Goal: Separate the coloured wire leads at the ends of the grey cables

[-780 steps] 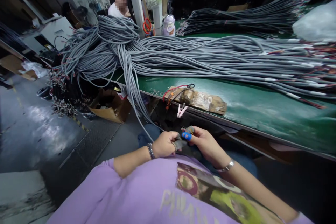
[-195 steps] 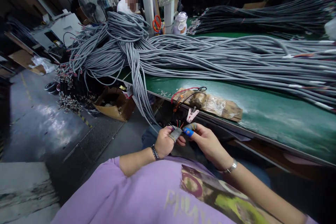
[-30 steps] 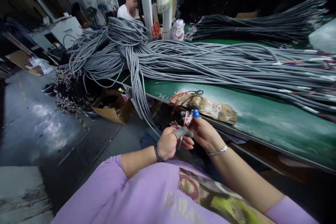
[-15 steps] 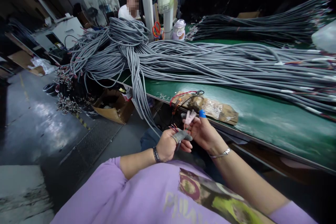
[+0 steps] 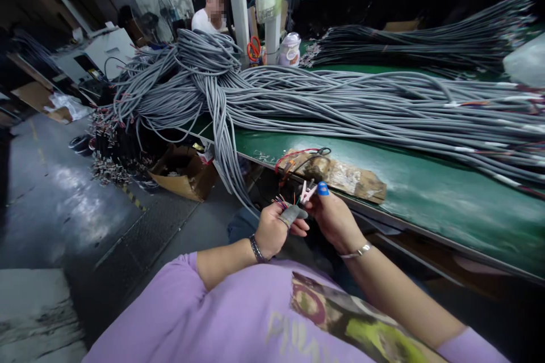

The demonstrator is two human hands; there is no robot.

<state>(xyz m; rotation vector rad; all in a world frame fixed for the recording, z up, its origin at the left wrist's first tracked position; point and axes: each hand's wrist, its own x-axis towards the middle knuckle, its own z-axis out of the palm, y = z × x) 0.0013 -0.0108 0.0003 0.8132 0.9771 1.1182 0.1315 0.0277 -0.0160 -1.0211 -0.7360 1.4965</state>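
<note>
My left hand (image 5: 275, 232) is closed around the end of a grey cable, its thumb under a grey cover. Thin coloured wires (image 5: 281, 200) fan out above that fist. Beside it, my right hand (image 5: 334, 218) pinches a small pale pink V-shaped clip (image 5: 307, 193) that looks like a clothes peg. A blue cover sits on the right thumb. The clip is close to the wire tips; whether it grips a wire I cannot tell. Just beyond the hands, a worn wooden block (image 5: 353, 177) wrapped with tape lies at the bench edge.
Long grey cables (image 5: 340, 96) cover the green bench (image 5: 426, 181), and some hang over its front edge. Dark cable bundles (image 5: 404, 42) lie behind. A lilac-and-white jar (image 5: 290, 50) and orange-handled scissors (image 5: 254, 49) stand by a post. A cardboard box (image 5: 183, 176) is below; a person sits farther back.
The pink clip has turned, and its V shape now shows clearly. My right hand has shifted slightly left and down; the wires in my left hand are spread a little differently.
</note>
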